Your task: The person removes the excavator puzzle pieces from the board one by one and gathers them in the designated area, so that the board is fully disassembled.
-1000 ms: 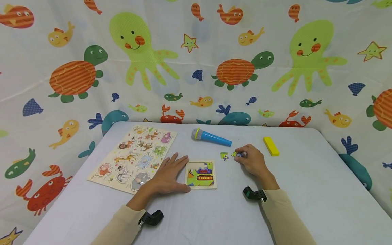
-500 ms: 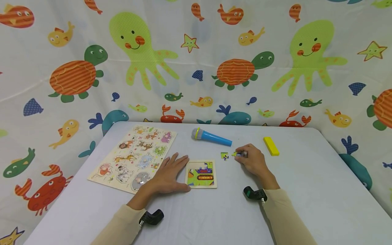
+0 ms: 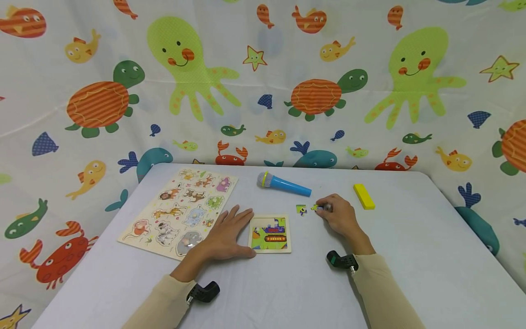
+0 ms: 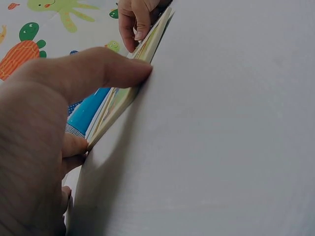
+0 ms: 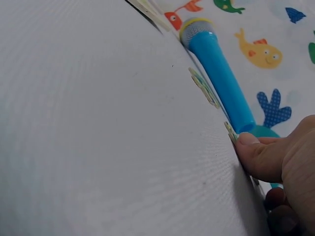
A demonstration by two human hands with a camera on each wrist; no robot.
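Note:
A small square jigsaw puzzle (image 3: 269,234) in a pale wooden frame lies mid-table, showing a tracked vehicle; its upper left part is bare. My left hand (image 3: 226,237) spreads its fingers at the frame's left side. The thumb touches the lower left corner, seen also in the left wrist view, and the index finger reaches the upper left one. Right of the frame, my right hand (image 3: 339,214) pinches a small puzzle piece (image 3: 315,207) at the tabletop, mostly hidden by its fingers. Just left of it lies a loose green puzzle piece (image 3: 301,209).
A large animal puzzle board (image 3: 181,205) lies at the left, partly under my left hand. Behind the loose pieces is a blue toy microphone (image 3: 287,185). A yellow block (image 3: 364,196) lies at the right. A patterned cloth (image 3: 263,82) hangs behind the table.

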